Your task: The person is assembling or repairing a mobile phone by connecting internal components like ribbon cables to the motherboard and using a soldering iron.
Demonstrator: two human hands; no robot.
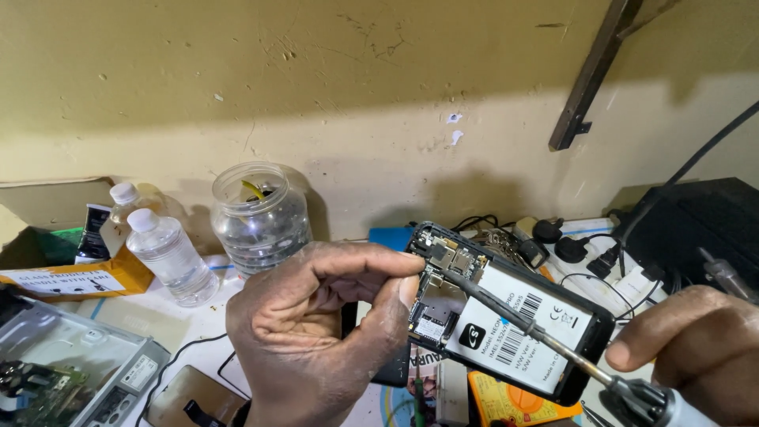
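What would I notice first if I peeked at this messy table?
Right in the middle, the left hand pinches an opened black phone with its back cover off, showing a white label and small metal parts. From the lower right, the right hand pokes a thin metal-shafted screwdriver at the phone's top. Behind them, at the left by the yellowish wall, stand a clear round glass jar and two small clear plastic bottles with white caps.

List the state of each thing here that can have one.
phone: back cover off, circuit board bare, held tilted by left hand
screwdriver: gripped by right hand, tip on the phone's board
glass jar: open, no lid
two clear bottles: capped, upright
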